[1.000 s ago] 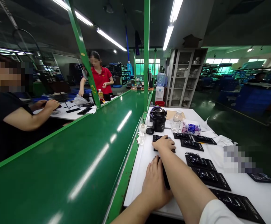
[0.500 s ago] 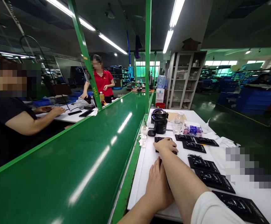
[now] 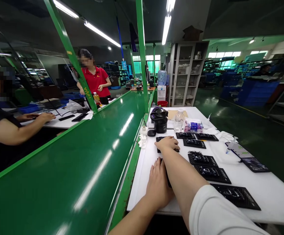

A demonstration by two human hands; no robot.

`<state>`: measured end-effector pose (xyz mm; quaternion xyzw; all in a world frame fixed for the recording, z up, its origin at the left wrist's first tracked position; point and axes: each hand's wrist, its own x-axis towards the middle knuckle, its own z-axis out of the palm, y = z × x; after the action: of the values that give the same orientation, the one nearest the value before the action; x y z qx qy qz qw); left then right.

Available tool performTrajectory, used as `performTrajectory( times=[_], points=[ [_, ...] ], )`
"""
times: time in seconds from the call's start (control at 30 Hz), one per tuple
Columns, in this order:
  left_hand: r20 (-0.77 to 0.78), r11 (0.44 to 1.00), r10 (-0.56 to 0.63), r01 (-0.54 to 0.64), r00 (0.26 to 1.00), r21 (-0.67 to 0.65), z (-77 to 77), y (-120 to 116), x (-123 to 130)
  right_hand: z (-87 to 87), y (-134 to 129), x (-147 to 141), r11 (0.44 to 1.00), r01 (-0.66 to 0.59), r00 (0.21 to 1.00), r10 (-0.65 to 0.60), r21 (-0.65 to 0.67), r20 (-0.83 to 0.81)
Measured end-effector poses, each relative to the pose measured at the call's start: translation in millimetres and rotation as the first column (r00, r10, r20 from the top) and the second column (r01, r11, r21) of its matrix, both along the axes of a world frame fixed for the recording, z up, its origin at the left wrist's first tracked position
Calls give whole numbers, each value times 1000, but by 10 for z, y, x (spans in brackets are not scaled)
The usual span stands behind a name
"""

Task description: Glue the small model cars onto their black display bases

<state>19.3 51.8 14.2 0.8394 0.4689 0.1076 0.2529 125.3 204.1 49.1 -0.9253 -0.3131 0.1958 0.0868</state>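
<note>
Right hand [image 3: 167, 143] lies flat, fingers together, on a flat black ribbed plastic tray [image 3: 166, 144] on the white worktop [image 3: 261, 192], just in front of the black lidded jug [image 3: 159, 120]. Left hand [image 3: 158, 186] presses another dark piece nearer me; its grip I cannot tell. Risk: crossed forearms could nudge the neighbouring trays [image 3: 202, 159] out of line

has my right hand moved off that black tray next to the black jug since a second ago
No. The right hand lies flat on the same black tray, just in front of the black jug. Its shift in the picture comes from the camera turning.
</note>
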Motion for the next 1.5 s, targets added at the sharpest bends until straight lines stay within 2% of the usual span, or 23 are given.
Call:
performTrajectory(
  times=[0.2,0.3,0.37,0.47,0.53,0.6,0.67,0.7,0.77,0.83,0.9,1.13,1.23,1.3,1.4,1.5],
  points=[
    [-101,997,45,-39,994,62,12,43,29,219,-115,125,996,-49,995,55,73,-85],
    [-115,997,21,-12,993,75,42,142,35,457,-162,275,973,-132,983,153,187,-101],
    [-128,997,-14,23,992,76,74,236,36,649,-261,404,933,-212,968,242,290,-73],
    [-147,994,-43,57,988,90,127,418,36,871,-624,593,854,-315,936,351,415,-13],
    [-160,992,-43,61,986,111,158,578,39,902,-1012,675,797,-367,916,399,479,37],
    [-175,988,-56,79,983,130,188,777,48,826,-1452,693,707,-443,880,460,551,117],
    [-192,983,-89,117,977,140,223,1006,71,677,-1854,649,677,-503,844,518,537,138],
    [-201,980,-108,138,974,142,243,1124,89,594,-2015,611,683,-540,819,562,492,118],
    [-222,974,-140,174,965,145,285,1347,137,441,-2228,525,740,-569,798,602,358,26],
    [-246,968,-159,199,956,150,324,1533,194,328,-2304,451,775,-591,784,617,223,-68],
    [-268,964,-169,216,948,156,352,1674,248,248,-2287,404,777,-611,769,628,150,-123],
    [-294,958,-175,232,940,172,356,1977,361,22,-2094,342,721,-675,727,686,157,-30],
    [-247,956,-161,213,956,202,388,1965,409,-37,-2032,335,718,-688,724,690,104,20],
    [-175,952,-142,183,974,246,432,1832,411,-54,-1973,316,732,-678,735,677,72,43],
    [-28,948,-79,83,997,307,487,1409,288,-45,-1855,241,762,-647,763,646,36,40],
    [99,962,-10,-18,995,272,466,816,-7,10,-1787,188,774,-630,775,632,62,-13]
  ],
)
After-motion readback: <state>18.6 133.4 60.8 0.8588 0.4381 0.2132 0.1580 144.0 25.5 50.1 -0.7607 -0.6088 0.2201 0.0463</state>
